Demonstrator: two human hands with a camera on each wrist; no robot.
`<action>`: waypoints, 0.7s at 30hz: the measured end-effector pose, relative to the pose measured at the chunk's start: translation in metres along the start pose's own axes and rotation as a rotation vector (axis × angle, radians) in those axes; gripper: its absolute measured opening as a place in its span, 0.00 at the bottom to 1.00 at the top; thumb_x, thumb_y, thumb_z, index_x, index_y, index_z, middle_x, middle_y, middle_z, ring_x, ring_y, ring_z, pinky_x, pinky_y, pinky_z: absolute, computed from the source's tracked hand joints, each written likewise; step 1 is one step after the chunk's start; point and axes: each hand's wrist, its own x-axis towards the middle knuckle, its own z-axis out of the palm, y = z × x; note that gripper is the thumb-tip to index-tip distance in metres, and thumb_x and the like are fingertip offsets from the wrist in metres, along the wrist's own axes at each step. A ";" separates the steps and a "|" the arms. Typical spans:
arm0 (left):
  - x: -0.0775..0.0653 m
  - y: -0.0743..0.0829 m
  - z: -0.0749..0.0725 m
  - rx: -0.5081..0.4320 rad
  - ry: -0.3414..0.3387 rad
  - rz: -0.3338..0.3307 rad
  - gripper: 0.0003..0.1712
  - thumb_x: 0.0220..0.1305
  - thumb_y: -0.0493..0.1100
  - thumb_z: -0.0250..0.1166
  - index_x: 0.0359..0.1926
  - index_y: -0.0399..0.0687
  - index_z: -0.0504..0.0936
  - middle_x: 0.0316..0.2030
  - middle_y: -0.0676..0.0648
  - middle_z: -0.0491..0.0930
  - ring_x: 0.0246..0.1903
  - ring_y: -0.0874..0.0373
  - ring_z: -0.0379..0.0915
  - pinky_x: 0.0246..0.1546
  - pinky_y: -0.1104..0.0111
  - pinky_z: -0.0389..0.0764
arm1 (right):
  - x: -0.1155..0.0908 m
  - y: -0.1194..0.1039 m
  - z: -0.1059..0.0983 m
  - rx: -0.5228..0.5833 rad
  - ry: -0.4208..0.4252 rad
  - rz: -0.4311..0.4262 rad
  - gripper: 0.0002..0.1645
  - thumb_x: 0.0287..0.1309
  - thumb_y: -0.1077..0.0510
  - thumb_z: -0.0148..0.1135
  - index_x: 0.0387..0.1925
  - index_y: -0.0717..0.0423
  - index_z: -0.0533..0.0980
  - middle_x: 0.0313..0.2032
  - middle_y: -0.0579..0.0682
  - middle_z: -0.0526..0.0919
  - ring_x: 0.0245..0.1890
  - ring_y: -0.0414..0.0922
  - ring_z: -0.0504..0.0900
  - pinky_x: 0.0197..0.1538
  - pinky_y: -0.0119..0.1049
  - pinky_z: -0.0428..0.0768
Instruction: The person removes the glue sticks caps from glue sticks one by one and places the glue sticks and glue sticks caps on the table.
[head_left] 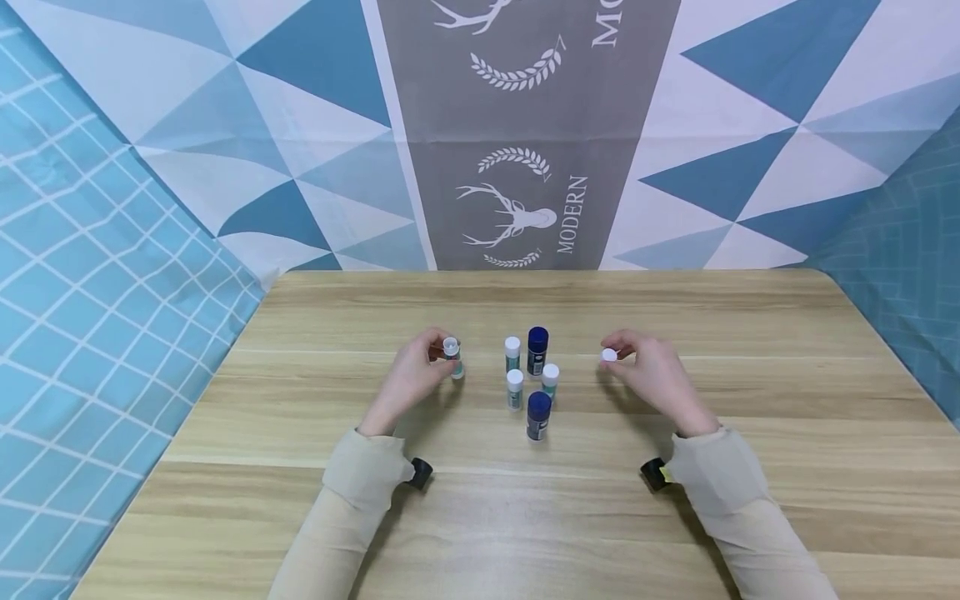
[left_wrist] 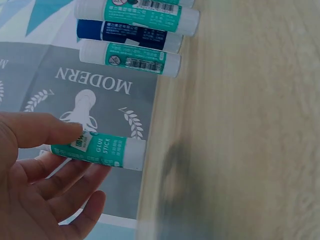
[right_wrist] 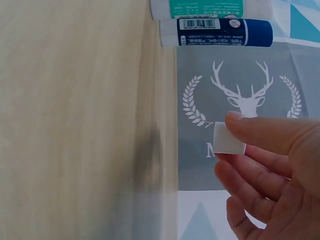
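My left hand [head_left: 423,369] pinches a green-labelled glue stick [left_wrist: 107,150] upright between thumb and fingers. Its cap is off, and the open top faces up in the head view. In my right hand [head_left: 654,368], thumb and fingertips hold a small white cap [right_wrist: 229,138] above the table, well apart from the glue stick. Between the hands stands a group of capped glue sticks. A blue-capped glue stick [head_left: 537,350] is at the back, another blue one [head_left: 537,417] at the front, and white-capped green ones [head_left: 514,389] are among them.
All of this is on a wooden table [head_left: 480,517]. Behind it hangs a patterned cloth [head_left: 630,125] with a grey strip and deer heads. Blue tiled-pattern cloth [head_left: 112,292] borders the left side. A black wrist device [head_left: 422,473] sits at the left sleeve, another [head_left: 655,474] at the right.
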 end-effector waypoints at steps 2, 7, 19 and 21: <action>0.000 -0.001 0.000 0.013 -0.012 -0.020 0.12 0.54 0.34 0.62 0.42 0.40 0.75 0.40 0.43 0.77 0.43 0.50 0.73 0.48 0.57 0.72 | 0.000 0.001 0.001 -0.005 -0.019 0.010 0.14 0.51 0.59 0.64 0.41 0.59 0.78 0.36 0.54 0.83 0.38 0.50 0.79 0.37 0.42 0.72; 0.000 -0.003 0.003 0.022 -0.036 -0.051 0.13 0.54 0.33 0.62 0.43 0.40 0.74 0.40 0.43 0.77 0.43 0.50 0.74 0.49 0.57 0.72 | 0.000 0.004 0.003 0.020 -0.097 0.054 0.14 0.51 0.57 0.64 0.40 0.59 0.78 0.35 0.53 0.82 0.37 0.49 0.79 0.42 0.46 0.74; 0.001 -0.006 0.008 0.025 -0.060 -0.064 0.14 0.54 0.34 0.62 0.43 0.40 0.75 0.40 0.43 0.78 0.42 0.51 0.75 0.48 0.59 0.73 | -0.001 0.012 0.009 0.011 -0.158 0.064 0.13 0.50 0.59 0.64 0.39 0.60 0.77 0.33 0.51 0.81 0.35 0.47 0.79 0.41 0.44 0.75; 0.001 -0.006 0.008 0.029 -0.063 -0.068 0.14 0.54 0.34 0.62 0.43 0.40 0.74 0.41 0.43 0.78 0.42 0.51 0.75 0.48 0.59 0.73 | -0.001 0.012 0.009 0.013 -0.160 0.071 0.13 0.50 0.59 0.64 0.39 0.60 0.77 0.33 0.52 0.81 0.35 0.46 0.79 0.41 0.43 0.75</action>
